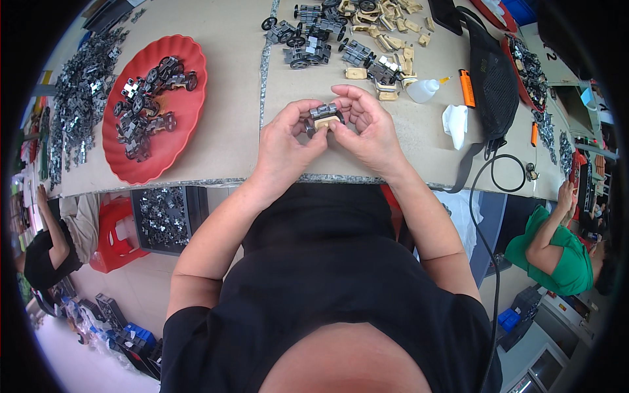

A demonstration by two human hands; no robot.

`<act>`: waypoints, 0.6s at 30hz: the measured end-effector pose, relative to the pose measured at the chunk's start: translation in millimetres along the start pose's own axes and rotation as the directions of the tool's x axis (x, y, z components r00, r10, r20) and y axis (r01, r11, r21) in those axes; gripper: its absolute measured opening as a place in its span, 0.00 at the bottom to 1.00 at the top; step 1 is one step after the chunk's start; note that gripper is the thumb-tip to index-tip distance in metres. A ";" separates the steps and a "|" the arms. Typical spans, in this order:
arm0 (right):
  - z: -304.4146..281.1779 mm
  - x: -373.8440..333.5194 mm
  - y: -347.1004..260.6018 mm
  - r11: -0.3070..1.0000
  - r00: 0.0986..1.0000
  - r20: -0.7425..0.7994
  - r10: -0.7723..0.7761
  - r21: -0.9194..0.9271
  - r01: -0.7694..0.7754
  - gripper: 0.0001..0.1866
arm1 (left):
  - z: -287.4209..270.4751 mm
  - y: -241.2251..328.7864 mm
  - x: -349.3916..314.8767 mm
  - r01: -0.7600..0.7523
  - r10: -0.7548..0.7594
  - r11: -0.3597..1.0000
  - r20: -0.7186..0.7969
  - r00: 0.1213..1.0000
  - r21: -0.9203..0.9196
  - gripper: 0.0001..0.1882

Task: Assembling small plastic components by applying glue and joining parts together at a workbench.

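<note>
Between my two hands, over the near part of the table, is a small toy vehicle chassis (pixel 322 110), dark grey with black wheels and a beige plastic piece on its near side. My left hand (pixel 288 141) grips it from the left, thumb at the beige piece. From the right, my right hand (pixel 368 131) pinches it with the thumb, its other fingers curled behind. Beyond my hands lie several grey wheeled chassis (pixel 308 52) in a pile, beside a heap of loose beige plastic pieces (pixel 391 43).
At left stands a red scalloped tray (pixel 190 134) with wheeled chassis in it; small grey parts (pixel 82 92) are heaped beyond. To the right are a white squeeze bottle (pixel 422 91), an orange lighter (pixel 466 88), white tissue (pixel 455 126), and a black mesh bag (pixel 491 85). Co-workers sit on both sides.
</note>
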State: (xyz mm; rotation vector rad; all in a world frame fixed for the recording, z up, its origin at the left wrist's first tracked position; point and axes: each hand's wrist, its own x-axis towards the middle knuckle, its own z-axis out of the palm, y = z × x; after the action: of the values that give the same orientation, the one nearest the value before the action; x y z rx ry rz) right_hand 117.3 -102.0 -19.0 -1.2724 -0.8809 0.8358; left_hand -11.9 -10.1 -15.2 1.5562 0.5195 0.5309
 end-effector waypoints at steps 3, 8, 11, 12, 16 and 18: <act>-0.9 1.6 0.9 1.000 1.000 0.001 -0.005 0.009 0.005 0.26 | 0.3 -0.7 0.1 -0.036 0.036 0.999 -0.008 0.999 0.002 0.21; 0.2 1.9 -1.8 1.000 1.000 0.008 -0.002 -0.003 0.002 0.26 | 2.8 -7.1 -0.1 -0.059 0.062 0.997 -0.075 0.995 0.046 0.20; 0.6 0.5 -0.4 1.000 1.000 0.009 -0.010 -0.029 0.010 0.27 | 3.7 -11.0 0.1 -0.077 0.083 0.995 -0.100 0.991 0.067 0.19; 1.2 -0.4 0.3 0.999 1.000 0.003 -0.013 -0.037 0.013 0.27 | 3.9 -11.4 0.2 -0.073 0.080 0.995 -0.100 0.992 0.067 0.19; 1.0 1.8 3.3 0.993 0.997 -0.003 -0.073 -0.089 0.073 0.27 | 2.2 -11.8 1.6 -0.069 0.078 0.992 -0.091 0.993 0.101 0.18; 2.4 0.4 4.9 0.993 0.997 -0.020 -0.072 -0.097 0.070 0.27 | 4.6 -11.7 0.4 -0.070 0.079 0.994 -0.116 0.990 0.078 0.18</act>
State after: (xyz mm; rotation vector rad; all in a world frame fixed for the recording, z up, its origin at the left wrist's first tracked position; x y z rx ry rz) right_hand 115.2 -100.1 -23.6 -1.3240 -0.9520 0.7280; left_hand -8.9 -12.9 -27.1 1.6259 0.5786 0.6711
